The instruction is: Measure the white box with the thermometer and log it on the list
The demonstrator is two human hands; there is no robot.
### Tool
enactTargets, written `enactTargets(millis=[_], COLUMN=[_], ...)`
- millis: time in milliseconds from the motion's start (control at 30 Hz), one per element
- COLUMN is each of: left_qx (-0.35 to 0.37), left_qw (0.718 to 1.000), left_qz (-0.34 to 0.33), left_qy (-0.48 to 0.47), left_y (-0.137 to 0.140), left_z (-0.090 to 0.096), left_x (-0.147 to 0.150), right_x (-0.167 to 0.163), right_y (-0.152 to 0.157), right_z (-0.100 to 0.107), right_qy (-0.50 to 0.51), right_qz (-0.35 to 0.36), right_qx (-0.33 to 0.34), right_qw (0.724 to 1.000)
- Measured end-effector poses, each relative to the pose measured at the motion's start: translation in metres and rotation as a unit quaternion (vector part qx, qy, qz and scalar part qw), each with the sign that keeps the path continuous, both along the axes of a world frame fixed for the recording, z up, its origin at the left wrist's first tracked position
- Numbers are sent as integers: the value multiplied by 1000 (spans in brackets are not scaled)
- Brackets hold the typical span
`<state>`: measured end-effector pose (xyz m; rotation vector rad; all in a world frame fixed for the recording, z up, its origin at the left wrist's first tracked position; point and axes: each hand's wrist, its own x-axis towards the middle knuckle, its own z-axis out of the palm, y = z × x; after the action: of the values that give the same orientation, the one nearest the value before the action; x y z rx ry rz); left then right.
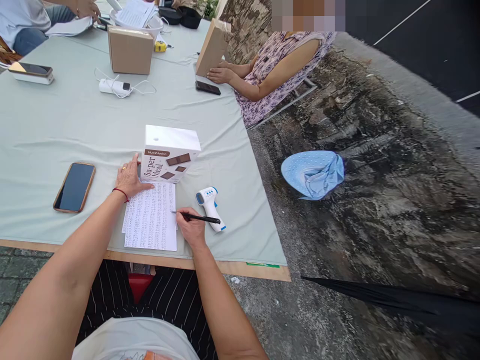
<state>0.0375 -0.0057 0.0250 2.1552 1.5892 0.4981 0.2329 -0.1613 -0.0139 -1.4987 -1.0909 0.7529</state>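
Note:
Densely marked paper sheets (150, 220) lie overlapped near the table's front edge. My right hand (192, 230) grips a black pen (204, 218), its tip at the right edge of the top sheet. Flat at the sheets' upper left is my left hand (129, 177), fingers spread, thumb on the paper, beside a white and brown "Su-per Meal" box (170, 150). That box stands upright just behind the paper. A white and blue infrared thermometer (210, 207) rests right of my pen hand. To the left of my left hand lies a phone (75, 187) in a brown case.
A cardboard box (131, 50), a white device with a cord (114, 87) and another phone (207, 88) are farther back. A seated person (277, 75) touches an upright brown box (212, 47). On the ground at right sits a blue hat (313, 175).

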Motion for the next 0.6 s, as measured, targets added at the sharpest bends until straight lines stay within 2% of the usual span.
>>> enactTargets(millis=[600], left_qx=[1], left_qw=[1000], left_qz=[-2], left_qy=[11], left_y=[1], left_z=[-1], left_x=[0], right_x=[1], right_y=[0], right_z=[-2], right_qy=[-13], right_qz=[-2], right_qx=[7], right_qw=[1000])
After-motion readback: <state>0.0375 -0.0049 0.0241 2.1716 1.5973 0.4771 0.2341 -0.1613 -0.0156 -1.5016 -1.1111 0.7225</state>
